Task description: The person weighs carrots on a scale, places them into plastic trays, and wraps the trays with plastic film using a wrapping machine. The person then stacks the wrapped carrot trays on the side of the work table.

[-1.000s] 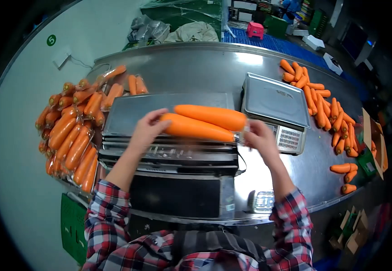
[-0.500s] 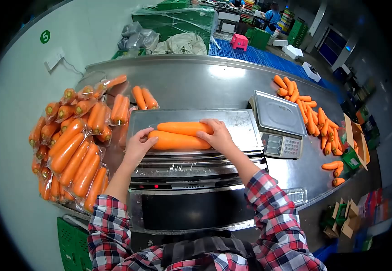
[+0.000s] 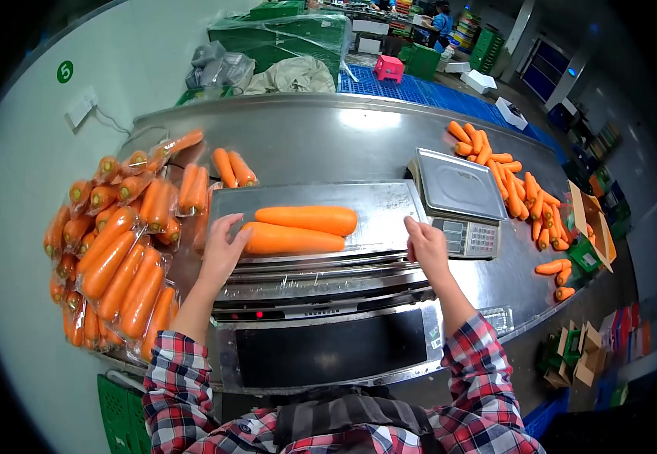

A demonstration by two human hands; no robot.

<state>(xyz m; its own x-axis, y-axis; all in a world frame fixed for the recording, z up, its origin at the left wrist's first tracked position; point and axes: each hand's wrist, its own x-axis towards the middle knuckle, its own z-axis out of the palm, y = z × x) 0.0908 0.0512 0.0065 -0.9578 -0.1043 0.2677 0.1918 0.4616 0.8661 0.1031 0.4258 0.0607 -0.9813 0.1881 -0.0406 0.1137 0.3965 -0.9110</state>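
In the head view, two carrots (image 3: 292, 238) lie side by side on the machine's steel plate (image 3: 385, 208). The left hand (image 3: 221, 248), fingers spread and holding nothing, touches the nearer carrot's left end. The right hand (image 3: 428, 250) rests at the plate's right edge, beside the scale (image 3: 453, 181). Whether it grips anything cannot be told.

Legible marks: one. The numeral "5", white on a round green sign (image 3: 64, 72), stands on the white wall (image 3: 18, 250) beyond the far left corner of the steel counter (image 3: 328, 129).

Not legible: the weighing scale (image 3: 453, 181) near the counter's right edge carries a keypad (image 3: 482, 239) and a small display (image 3: 450, 227), and the figures on both are too small to read. Pale markings on the front strip of the wrapping machine (image 3: 306, 312) at the counter's near edge cannot be made out.
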